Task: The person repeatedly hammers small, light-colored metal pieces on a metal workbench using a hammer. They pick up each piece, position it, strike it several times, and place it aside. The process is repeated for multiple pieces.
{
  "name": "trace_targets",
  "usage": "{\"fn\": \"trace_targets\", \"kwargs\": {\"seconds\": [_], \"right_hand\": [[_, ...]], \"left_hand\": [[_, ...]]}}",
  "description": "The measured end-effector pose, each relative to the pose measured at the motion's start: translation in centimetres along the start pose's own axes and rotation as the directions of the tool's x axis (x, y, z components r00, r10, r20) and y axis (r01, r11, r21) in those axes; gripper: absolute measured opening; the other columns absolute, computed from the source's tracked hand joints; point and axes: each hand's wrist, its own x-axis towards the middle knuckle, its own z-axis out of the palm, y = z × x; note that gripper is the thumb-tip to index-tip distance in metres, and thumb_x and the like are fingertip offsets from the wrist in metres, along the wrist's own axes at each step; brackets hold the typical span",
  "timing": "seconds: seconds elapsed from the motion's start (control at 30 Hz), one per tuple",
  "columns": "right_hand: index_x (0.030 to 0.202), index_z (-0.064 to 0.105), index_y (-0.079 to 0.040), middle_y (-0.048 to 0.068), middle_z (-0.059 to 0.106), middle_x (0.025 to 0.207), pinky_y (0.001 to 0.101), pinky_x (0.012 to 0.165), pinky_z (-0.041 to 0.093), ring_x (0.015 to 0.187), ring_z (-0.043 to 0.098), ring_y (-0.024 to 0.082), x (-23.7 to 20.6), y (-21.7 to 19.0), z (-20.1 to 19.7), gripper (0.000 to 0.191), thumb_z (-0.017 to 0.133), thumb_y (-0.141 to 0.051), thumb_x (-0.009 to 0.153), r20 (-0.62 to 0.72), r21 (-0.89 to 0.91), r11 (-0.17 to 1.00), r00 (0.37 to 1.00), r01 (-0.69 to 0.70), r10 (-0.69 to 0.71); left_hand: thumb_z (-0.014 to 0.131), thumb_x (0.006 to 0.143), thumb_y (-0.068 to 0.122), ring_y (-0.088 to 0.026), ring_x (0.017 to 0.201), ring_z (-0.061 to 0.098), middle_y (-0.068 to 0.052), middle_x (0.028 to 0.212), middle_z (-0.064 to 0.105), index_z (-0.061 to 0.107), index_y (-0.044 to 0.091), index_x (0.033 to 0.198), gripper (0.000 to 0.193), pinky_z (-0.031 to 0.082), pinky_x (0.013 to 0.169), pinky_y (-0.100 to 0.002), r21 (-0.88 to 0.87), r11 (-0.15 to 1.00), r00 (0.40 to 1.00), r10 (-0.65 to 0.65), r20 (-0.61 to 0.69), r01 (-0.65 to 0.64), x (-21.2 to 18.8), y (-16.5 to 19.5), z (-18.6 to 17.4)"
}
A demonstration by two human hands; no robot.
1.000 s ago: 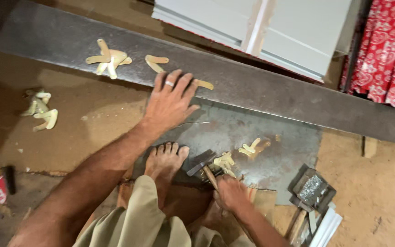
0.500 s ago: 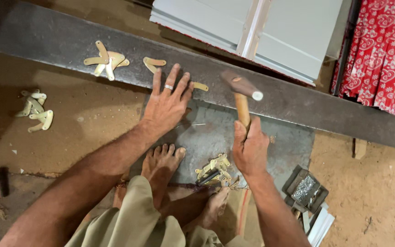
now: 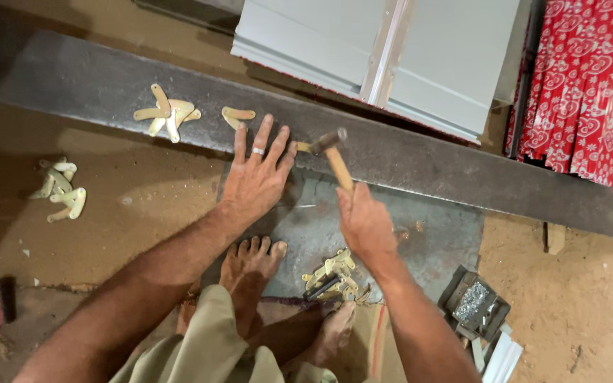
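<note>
**On the floor: hammer over a small brass piece**

Across the dirt floor runs a long dark metal beam, the largest thing in view, with a flat grey slab lying against its near side. Beyond the beam stands a pale panelled board, with red patterned sheet to its right.

The left hand lies spread flat, fingers open, its fingertips on the beam's edge, pinning a small brass piece just beside them. The right hand is closed around the wooden handle of a hammer, whose head hangs right at that piece. Bare feet rest on the slab's near edge beside a heap of brass pieces; more lie on the beam and on the floor to the left. A small box of nails sits at the right.

The hammer head is very near the left fingertips: a slightly skewed blow would likely catch a finger, or flick the piece off the beam.
</note>
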Motion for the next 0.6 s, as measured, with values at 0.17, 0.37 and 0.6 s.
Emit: {"fn": "trace_targets", "kwargs": {"seconds": [0.17,0.37,0.6], "right_hand": [[0.104,0.054,0.000,0.018,0.062,0.063,0.0509,0.048,0.050,0.053,0.068,0.036,0.1,-0.9,-0.3,0.038,0.045,-0.037,0.108,-0.317,0.299,0.941,0.946,0.159,-0.059],[0.100,0.057,-0.001,0.017,0.063,0.058,0.0505,0.045,0.046,0.050,0.063,0.038,0.0,-0.8,-0.5,0.041,0.048,-0.040,0.105,-0.004,0.049,0.998,0.999,-0.039,0.039],[0.097,0.053,-0.005,0.019,0.065,0.063,0.0525,0.042,0.050,0.053,0.065,0.044,0.1,0.9,0.8,0.041,0.041,-0.043,0.108,0.118,-0.010,0.981,0.974,-0.192,0.192]], "left_hand": [[0.072,0.081,0.034,-0.043,0.151,0.027,-0.018,0.155,0.046,0.063,0.004,0.139,0.066,0.022,0.116,-0.072,-0.162,0.987,1.000,-0.021,0.018,0.023,-0.1,-0.1,0.2],[0.081,0.075,0.042,-0.043,0.151,0.023,-0.017,0.156,0.044,0.063,0.005,0.139,0.076,0.021,0.115,-0.072,-0.113,0.994,0.998,-0.004,0.058,0.011,0.3,-0.1,-0.3],[0.081,0.074,0.046,-0.041,0.151,0.024,-0.016,0.155,0.044,0.064,0.006,0.136,0.076,0.021,0.117,-0.070,-0.104,0.994,0.995,-0.031,0.097,0.041,1.1,0.1,-1.7]]}}
